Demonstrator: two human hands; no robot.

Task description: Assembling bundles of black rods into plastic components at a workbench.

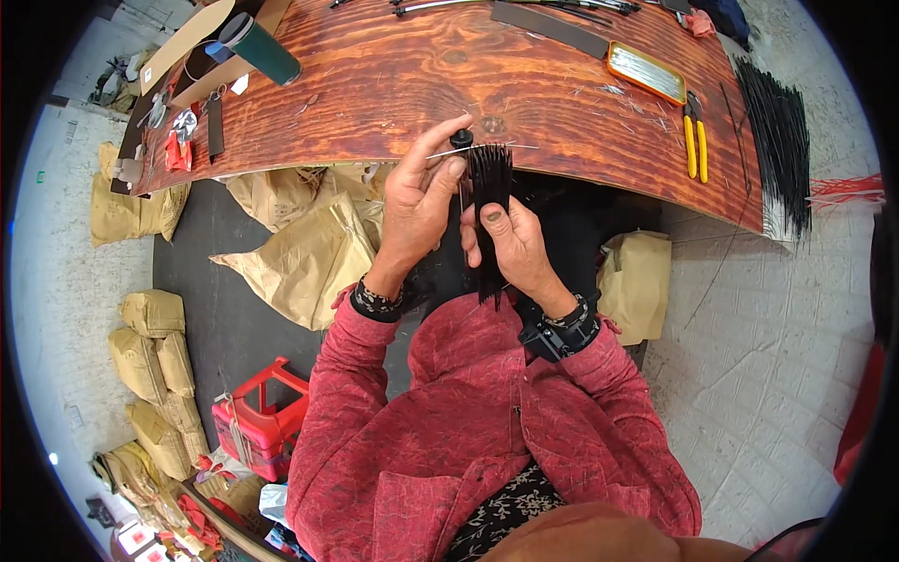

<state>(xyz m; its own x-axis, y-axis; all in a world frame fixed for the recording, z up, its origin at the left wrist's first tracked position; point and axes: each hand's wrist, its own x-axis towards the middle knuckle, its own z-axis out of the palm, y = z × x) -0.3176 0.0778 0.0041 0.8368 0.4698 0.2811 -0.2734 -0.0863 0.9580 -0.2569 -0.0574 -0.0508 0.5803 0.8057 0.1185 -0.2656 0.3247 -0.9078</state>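
Observation:
My right hand (517, 245) is closed around a bundle of thin black strips (491, 176), thumb in front, fingertips showing at its left side. The bundle stands upright, its top ends fanned slightly. My left hand (419, 201) is beside it, thumb and forefinger bent around a thin silvery wire (513, 146) that crosses the top of the strips. A small black knob (462, 139) shows between those two fingers; whether it is held or fixed to something I cannot tell. Both hands are just off the near edge of the wooden table (375, 103).
On the table are a yellow-rimmed tray (648, 73) of silvery wires, yellow-handled pliers (695, 140), a dark green tumbler (262, 49) and a long black bundle (775, 140) at the right edge. Brown paper packages (314, 258) and a red plastic stool (267, 417) stand below.

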